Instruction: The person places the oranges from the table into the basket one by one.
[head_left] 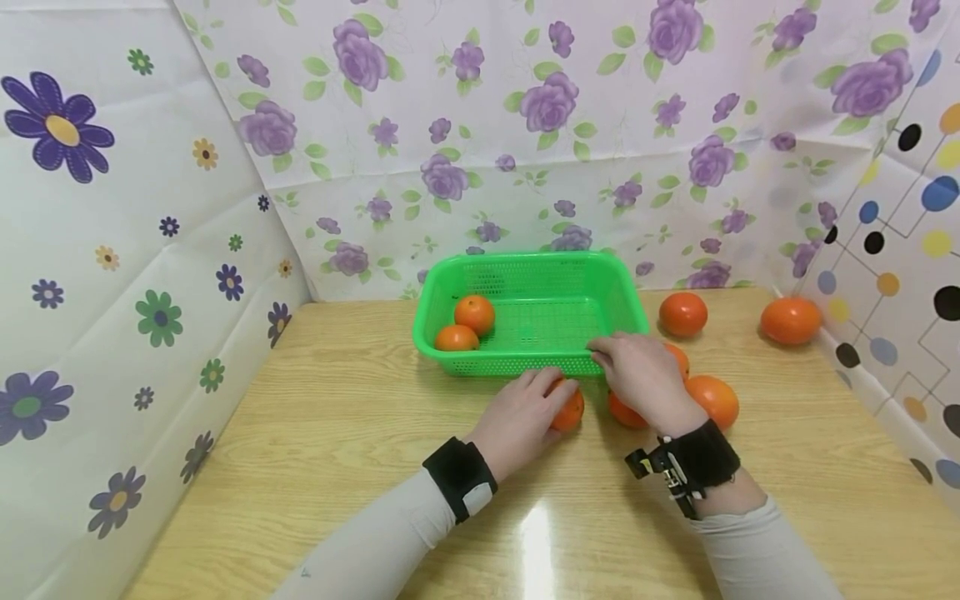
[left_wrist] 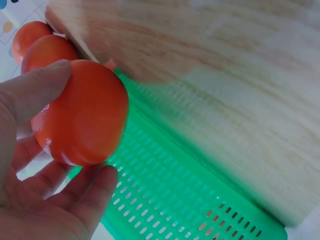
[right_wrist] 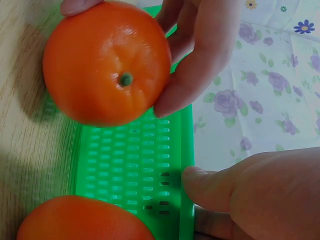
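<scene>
My left hand (head_left: 522,414) curls round an orange (head_left: 567,407) in front of the basket's near wall. In the right wrist view that orange (right_wrist: 107,65) shows a small green stem, with a thumb and fingers on opposite sides. With my right hand (head_left: 645,375) I pinch the near rim of the green plastic basket (head_left: 525,367) toward its right end. The thumb lies outside the rim and the fingers pass behind it. Two oranges (head_left: 475,315) rest inside the basket at the left. Just below my right hand, another orange (head_left: 626,411) is partly hidden.
More oranges lie on the wooden table (head_left: 315,467), one beside my right wrist (head_left: 712,402). Farther back stand a redder round fruit (head_left: 683,314) and one by the right wall (head_left: 791,321). A flowered sheet (head_left: 465,125) hangs behind the basket.
</scene>
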